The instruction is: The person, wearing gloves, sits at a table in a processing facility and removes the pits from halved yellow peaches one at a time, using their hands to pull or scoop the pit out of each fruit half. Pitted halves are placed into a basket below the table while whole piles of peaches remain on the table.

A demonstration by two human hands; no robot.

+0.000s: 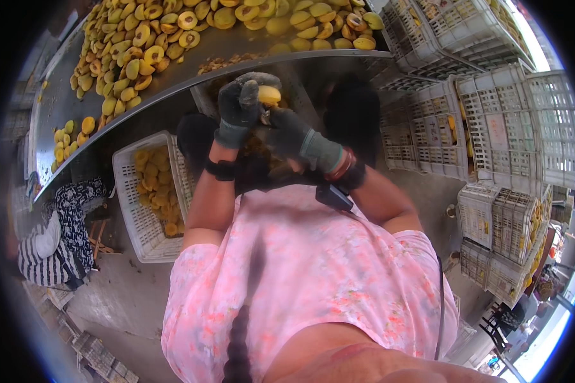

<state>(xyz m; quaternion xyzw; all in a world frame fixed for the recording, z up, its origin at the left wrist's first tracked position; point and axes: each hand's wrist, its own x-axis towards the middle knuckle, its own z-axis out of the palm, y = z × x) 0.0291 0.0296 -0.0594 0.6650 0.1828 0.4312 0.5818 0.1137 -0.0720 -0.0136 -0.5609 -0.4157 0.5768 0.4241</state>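
My left hand [242, 105], in a dark knitted glove with a grey-green cuff, grips a yellow halved stone fruit [269, 95]. Against the fruit's lower side is my right hand [299, 139], gloved the same way and slightly blurred; its fingers are closed around something small that I cannot make out. Both hands are over my lap, just below the near edge of a metal table [211, 74]. A large heap of halved yellow fruit [139, 43] lies on that table, some halves showing brown hollows or stones.
A white plastic crate [146, 246] with yellow fruit pieces stands on the floor at the left. Stacked white crates [503, 124] holding fruit line the right side. A person in striped and patterned clothes [52, 253] is at the far left, beside a wooden stool [100, 239].
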